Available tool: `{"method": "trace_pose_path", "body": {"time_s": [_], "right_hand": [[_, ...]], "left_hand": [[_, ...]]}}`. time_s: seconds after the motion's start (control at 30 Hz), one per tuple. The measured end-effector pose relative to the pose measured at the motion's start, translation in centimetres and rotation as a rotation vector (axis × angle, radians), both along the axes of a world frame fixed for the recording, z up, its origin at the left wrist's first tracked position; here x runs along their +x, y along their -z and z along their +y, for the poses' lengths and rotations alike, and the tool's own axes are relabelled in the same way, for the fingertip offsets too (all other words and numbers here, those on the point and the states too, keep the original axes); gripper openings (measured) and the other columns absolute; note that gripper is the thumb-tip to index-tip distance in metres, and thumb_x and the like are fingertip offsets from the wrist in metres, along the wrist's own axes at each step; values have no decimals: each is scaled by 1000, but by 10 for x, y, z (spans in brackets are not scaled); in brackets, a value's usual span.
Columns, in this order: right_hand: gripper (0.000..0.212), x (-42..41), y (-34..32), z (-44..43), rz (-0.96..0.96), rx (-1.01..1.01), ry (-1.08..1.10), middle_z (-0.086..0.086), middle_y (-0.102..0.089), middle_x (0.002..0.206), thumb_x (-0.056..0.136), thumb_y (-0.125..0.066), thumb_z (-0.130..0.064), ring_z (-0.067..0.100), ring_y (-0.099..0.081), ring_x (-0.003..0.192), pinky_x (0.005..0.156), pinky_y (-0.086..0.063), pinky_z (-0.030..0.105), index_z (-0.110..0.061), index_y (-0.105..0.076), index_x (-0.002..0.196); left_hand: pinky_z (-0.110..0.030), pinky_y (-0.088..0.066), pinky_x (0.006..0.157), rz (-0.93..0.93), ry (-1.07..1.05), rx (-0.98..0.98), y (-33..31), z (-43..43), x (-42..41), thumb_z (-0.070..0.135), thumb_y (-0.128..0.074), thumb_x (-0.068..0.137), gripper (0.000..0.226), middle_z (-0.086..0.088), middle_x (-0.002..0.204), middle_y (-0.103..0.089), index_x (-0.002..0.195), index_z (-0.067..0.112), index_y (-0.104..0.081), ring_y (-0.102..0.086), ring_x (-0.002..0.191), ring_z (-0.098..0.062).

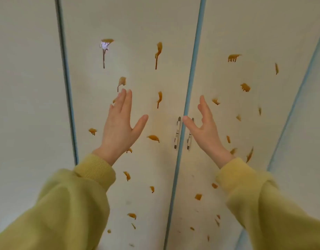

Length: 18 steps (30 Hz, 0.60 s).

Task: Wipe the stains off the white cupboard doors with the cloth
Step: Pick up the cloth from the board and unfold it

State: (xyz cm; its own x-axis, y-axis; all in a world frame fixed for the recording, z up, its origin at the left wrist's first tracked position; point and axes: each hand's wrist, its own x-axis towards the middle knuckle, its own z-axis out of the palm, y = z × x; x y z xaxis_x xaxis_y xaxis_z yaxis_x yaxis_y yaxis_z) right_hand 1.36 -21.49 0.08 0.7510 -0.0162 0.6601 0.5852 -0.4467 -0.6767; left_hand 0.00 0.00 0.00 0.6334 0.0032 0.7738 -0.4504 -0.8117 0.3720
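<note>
You hold both hands up in front of two white cupboard doors, and both hands are empty. Your left hand [119, 127] is raised before the left door [137, 24], with the fingers straight and close together and the thumb spread wide to the side. Your right hand [206, 130] is before the right door [254, 29], near its inner edge, also with the fingers stretched and the thumb far out; the thumb tip is just in front of the two metal handles [177, 132] beside the blue seam [192, 69] where the doors meet. I cannot tell if the hands touch the doors. Orange-brown stains [158, 53] are spread over both doors, from the upper part down to the lower edge of the view, and several have drip lines. You wear yellow-green sleeves [69, 204]. No cloth is visible.
</note>
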Motion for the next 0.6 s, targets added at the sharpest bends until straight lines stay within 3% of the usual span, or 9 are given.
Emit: {"method": "trace_pose_path", "body": {"time_s": [0.13,0.37,0.6], "right_hand": [[75,-12,12,45,30,26,15,-6,-17,154,89,-57,-32,6,-16,140,116,-17,38,-28,-9,147],[72,-41,32,123,15,129,-1,-20,-24,141,89,-59,-26,-1,-27,133,111,-23,28,-29,-15,145],[69,-71,58,185,62,212,-1,-13,-29,145,89,-58,-16,-1,-37,127,109,-30,30,-36,-15,138]], "left_hand": [[-31,0,114,-31,3,-16,9,37,-16,42,-45,91,75,-3,156,-4,147,14,-5,0,143,-14],[-40,-15,116,-32,81,-57,28,113,-43,40,-51,90,76,-1,155,-11,147,14,-8,-8,142,-12],[-2,-10,105,-10,152,-145,54,169,-61,38,-50,85,73,-1,150,-25,145,10,-18,-19,135,-5]]}}
